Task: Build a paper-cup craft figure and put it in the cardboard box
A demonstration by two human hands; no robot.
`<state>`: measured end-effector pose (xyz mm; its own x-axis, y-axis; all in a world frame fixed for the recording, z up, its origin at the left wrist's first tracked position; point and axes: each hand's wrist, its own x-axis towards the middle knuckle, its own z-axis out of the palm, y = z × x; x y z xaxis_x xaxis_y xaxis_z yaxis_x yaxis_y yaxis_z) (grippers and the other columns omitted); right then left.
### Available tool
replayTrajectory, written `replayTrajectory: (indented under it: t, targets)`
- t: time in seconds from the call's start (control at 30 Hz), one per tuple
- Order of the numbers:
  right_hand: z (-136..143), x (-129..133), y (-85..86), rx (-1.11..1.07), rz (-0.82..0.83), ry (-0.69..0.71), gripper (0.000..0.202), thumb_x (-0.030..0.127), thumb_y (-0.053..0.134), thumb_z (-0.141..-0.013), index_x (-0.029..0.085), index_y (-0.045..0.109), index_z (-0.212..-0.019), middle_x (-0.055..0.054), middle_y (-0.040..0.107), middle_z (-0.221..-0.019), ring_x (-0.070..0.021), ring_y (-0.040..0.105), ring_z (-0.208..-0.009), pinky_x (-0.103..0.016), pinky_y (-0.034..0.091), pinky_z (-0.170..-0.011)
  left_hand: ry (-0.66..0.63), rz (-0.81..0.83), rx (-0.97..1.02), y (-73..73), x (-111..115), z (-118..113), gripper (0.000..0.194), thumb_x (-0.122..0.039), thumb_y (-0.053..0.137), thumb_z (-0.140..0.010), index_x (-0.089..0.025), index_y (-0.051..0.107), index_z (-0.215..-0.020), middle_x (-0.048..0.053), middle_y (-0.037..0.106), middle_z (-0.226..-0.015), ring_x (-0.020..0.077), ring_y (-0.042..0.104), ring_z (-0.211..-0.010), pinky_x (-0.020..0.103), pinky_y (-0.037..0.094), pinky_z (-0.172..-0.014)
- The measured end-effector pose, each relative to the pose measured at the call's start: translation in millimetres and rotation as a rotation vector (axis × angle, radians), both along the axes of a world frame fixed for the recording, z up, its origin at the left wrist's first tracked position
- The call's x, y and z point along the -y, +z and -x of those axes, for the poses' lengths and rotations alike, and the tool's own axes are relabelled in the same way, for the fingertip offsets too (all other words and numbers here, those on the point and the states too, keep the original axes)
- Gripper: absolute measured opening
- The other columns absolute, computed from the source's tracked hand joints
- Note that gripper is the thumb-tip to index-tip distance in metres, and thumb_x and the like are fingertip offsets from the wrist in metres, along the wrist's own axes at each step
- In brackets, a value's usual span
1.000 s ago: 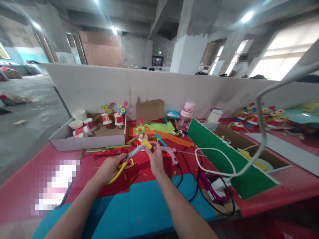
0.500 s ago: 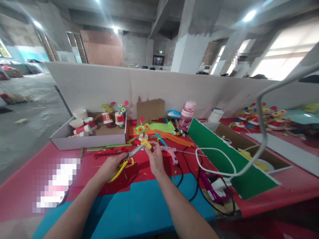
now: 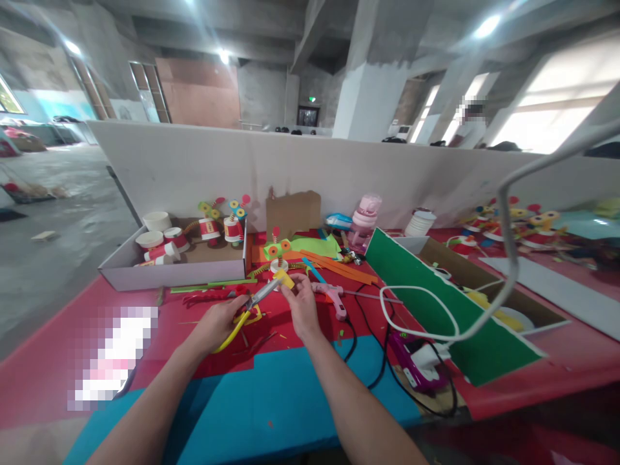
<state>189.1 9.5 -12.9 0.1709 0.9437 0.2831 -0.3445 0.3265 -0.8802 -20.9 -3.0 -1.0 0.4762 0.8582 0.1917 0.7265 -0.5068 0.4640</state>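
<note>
Yellow piece (image 3: 285, 279) near the centre of the head view, pinched narrowly between thumb and fingers of the right hand (image 3: 303, 305). Meets the tips of the scissors (image 3: 265, 292), blades pointing between one and two o'clock, yellow handles trailing toward seven, firmly gripped in the left hand (image 3: 220, 323). Looks mid-trim, judging by the contact; cannot tell the depth of any cut, nor the gap between the blades.

With the clock centred on the hands: at twelve, just behind the piece, a cup figure (image 3: 278, 253) with green head, orange eyes and coiled arms, apparently mostly assembled, on the red counter (image 3: 188, 336). At ten, a white box (image 3: 169, 278) with two figures (image 3: 232, 229) seemingly finished, beside cups (image 3: 150, 240) without heads, so seemingly still unfinished. At two, well apart, more figures (image 3: 537, 229), too small for detail. Between nine and ten, near the left hand, a red tool (image 3: 213, 296). Between two and three, near the right hand, a pink glue gun (image 3: 334, 294), lying unheld. At two, beyond it, orange strips (image 3: 339, 268), apparently unused. At six, a blue sheet (image 3: 271, 400) beneath the forearms.
</note>
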Motion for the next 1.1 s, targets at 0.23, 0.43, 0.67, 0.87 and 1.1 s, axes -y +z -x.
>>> replayTrajectory:
  t: [0.23, 0.43, 0.67, 0.87, 1.1]
  targets:
    - [-0.9, -0.5, -0.5, 0.004, 0.001, -0.027, 0.029, 0.028, 0.070, -0.076, 0.024, 0.052, -0.097, 0.001, 0.061, -0.094, -0.0157, 0.059, -0.087, -0.028, 0.046, -0.080, -0.033, 0.025, 0.052, 2.7, 2.0, -2.1, 0.031, -0.038, 0.046, -0.091, -0.021, 0.056, -0.114, 0.010, 0.071, -0.095, 0.0251, 0.067, -0.085, 0.026, 0.045, -0.067]
    - [-3.4, -3.6, -3.1, -0.077, -0.001, -0.012, 0.026, 0.031, 0.069, -0.077, 0.024, 0.053, -0.096, 0.000, 0.062, -0.095, -0.0163, 0.060, -0.091, -0.030, 0.048, -0.083, -0.048, 0.027, 0.068, -0.5, 0.7, -0.6, 0.032, -0.036, 0.044, -0.091, -0.018, 0.057, -0.115, 0.010, 0.071, -0.092, 0.0236, 0.067, -0.079, 0.026, 0.046, -0.066]
    - [-5.8, -6.4, -5.2, -0.125, 0.020, 0.043, 0.026, 0.033, 0.071, -0.076, 0.024, 0.054, -0.094, 0.000, 0.063, -0.097, -0.0172, 0.063, -0.087, -0.033, 0.052, -0.080, -0.041, 0.025, 0.014, 0.4, -1.0, 1.6, 0.035, -0.039, 0.045, -0.092, -0.020, 0.055, -0.119, 0.010, 0.071, -0.098, 0.0248, 0.067, -0.085, 0.025, 0.045, -0.066]
    - [-6.7, -4.3, -3.7, 0.077, -0.018, -0.083, 0.026, 0.033, 0.069, -0.077, 0.023, 0.054, -0.095, -0.002, 0.062, -0.094, -0.0175, 0.061, -0.088, -0.031, 0.049, -0.081, -0.018, 0.005, -0.035, 3.3, 2.0, 0.8, 0.033, -0.033, 0.045, -0.091, -0.021, 0.054, -0.121, 0.010, 0.071, -0.097, 0.0249, 0.067, -0.084, 0.025, 0.043, -0.065]
    - [-4.0, -1.0, -0.4, 0.160, -0.033, -0.137, 0.027, 0.032, 0.068, -0.076, 0.021, 0.053, -0.096, -0.002, 0.060, -0.092, -0.0176, 0.059, -0.085, -0.031, 0.047, -0.078, -0.037, 0.017, 0.002, -1.2, 0.7, 0.6, 0.031, -0.033, 0.045, -0.091, -0.020, 0.053, -0.118, 0.011, 0.070, -0.098, 0.0250, 0.067, -0.085, 0.025, 0.043, -0.066]
